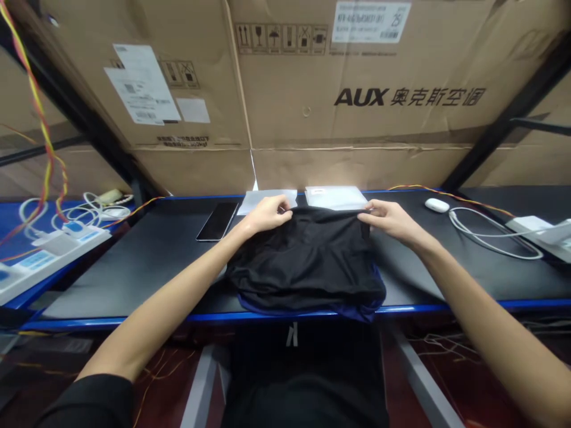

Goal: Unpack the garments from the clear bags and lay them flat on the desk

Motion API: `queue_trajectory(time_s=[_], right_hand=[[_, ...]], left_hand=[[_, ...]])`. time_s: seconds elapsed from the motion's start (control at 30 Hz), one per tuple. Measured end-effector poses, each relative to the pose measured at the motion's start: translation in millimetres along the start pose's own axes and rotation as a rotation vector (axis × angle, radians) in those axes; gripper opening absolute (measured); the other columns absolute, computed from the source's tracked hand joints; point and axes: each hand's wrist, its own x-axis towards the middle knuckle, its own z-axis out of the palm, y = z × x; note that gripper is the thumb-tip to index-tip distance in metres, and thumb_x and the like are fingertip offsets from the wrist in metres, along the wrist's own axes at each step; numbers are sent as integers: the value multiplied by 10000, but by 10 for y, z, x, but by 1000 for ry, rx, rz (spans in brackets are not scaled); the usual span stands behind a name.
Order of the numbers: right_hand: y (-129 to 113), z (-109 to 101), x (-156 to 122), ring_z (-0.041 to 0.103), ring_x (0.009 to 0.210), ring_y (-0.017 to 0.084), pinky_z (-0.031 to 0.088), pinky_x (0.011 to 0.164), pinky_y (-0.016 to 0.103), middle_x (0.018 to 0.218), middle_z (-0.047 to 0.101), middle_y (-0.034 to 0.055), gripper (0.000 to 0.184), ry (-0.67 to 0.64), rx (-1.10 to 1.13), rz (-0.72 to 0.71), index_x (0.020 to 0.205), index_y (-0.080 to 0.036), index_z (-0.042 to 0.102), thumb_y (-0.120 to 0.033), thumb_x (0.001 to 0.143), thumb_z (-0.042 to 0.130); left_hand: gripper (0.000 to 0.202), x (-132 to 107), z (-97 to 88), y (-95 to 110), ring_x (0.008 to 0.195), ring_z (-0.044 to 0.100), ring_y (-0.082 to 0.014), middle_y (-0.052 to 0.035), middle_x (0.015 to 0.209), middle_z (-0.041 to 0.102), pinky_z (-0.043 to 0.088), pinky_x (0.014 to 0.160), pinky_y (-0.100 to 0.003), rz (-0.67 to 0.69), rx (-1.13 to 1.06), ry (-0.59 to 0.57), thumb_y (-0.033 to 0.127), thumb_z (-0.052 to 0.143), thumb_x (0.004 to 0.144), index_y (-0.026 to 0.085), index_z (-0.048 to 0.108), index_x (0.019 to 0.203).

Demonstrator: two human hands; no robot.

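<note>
A black garment (307, 261) lies bunched on the dark table (147, 261), on top of a dark blue garment (357, 310) whose edge shows at the front. My left hand (266, 214) pinches the far left corner of the black garment. My right hand (387, 219) pinches its far right corner. Both hands hold the far edge stretched between them, just in front of two clear plastic bags (332, 196).
A black phone (217, 221) lies left of my left hand. A white mouse (436, 205) and white cable (486, 235) sit at the right. A power strip with chargers (49, 249) lies at the left. Large cardboard boxes (357, 101) stand behind the table.
</note>
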Motion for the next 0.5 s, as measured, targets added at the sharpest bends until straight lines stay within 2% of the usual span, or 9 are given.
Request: queue_trajectory(time_s=[0.1, 0.2, 0.27, 0.33, 0.4, 0.5], right_hand=[[46, 39, 84, 536, 513, 170, 421, 545, 303, 531, 541, -62, 343, 20, -51, 61, 916, -221, 599, -493, 732, 695], [143, 144, 120, 525, 527, 173, 418, 566, 309, 538, 521, -60, 247, 55, -296, 2, 899, -227, 607, -423, 758, 659], [193, 199, 110, 566, 580, 194, 437, 602, 320, 583, 565, -38, 220, 62, -466, -35, 941, -227, 630, -382, 785, 641], [203, 225, 80, 620, 656, 228, 463, 630, 337, 672, 636, -2, 288, 66, -592, -27, 1057, -224, 642, -378, 813, 633], [159, 240, 35, 662, 767, 267, 496, 672, 366, 811, 696, 49, 365, 127, -675, -40, 1156, -216, 634, -393, 837, 629], [-3, 297, -65, 675, 957, 297, 537, 820, 419, 1021, 717, 111, 343, 212, -649, -207, 1148, -202, 661, -419, 893, 585]], left_hand=[[82, 9, 83, 17, 783, 661, -208, -27, 855, 704, 510, 733, -313, -43, 86, 12, 261, 586, 818, 199, 606, 866], [194, -14, 188, -5, 814, 670, -235, -44, 924, 708, 519, 742, -343, -55, 132, 8, 259, 618, 824, 210, 614, 1012], [290, -47, 223, -15, 893, 676, -256, -60, 1018, 706, 528, 785, -367, -55, 157, 14, 286, 633, 842, 222, 600, 1123], [334, -92, 206, 1, 987, 668, -267, -78, 1112, 691, 532, 855, -387, -36, 177, 38, 321, 624, 869, 222, 591, 1186], [320, -156, 138, 60, 1053, 655, -261, -89, 1167, 682, 523, 930, -397, 11, 168, 68, 349, 590, 905, 204, 606, 1189], [330, -310, -8, 225, 1117, 645, -247, -79, 1205, 695, 496, 1013, -390, 107, 105, 28, 401, 532, 957, 194, 638, 1191]])
